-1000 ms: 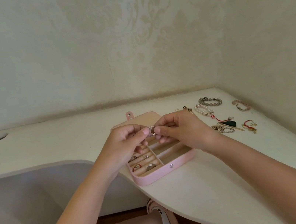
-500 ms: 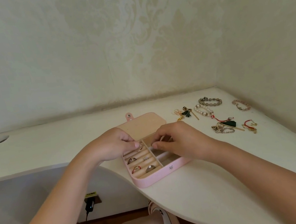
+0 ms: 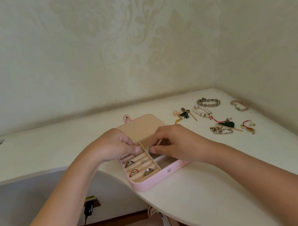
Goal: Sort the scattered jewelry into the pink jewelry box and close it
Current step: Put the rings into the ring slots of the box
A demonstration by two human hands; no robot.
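Box: open pink rectangular jewelry box, at the white desk's near edge.
Left grip: curled over its ring rolls — hold cannot be told.
Right grip: curled over its right compartments — likewise.

The white desk carries an open pink jewelry box (near its edge) and scattered jewelry.

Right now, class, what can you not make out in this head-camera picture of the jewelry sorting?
Head view, whether anything is held: the left hand and right hand cover the spot.
Head view, far slots of the pink jewelry box: under both hands.
Head view, tangled chains on the table: too small to separate.
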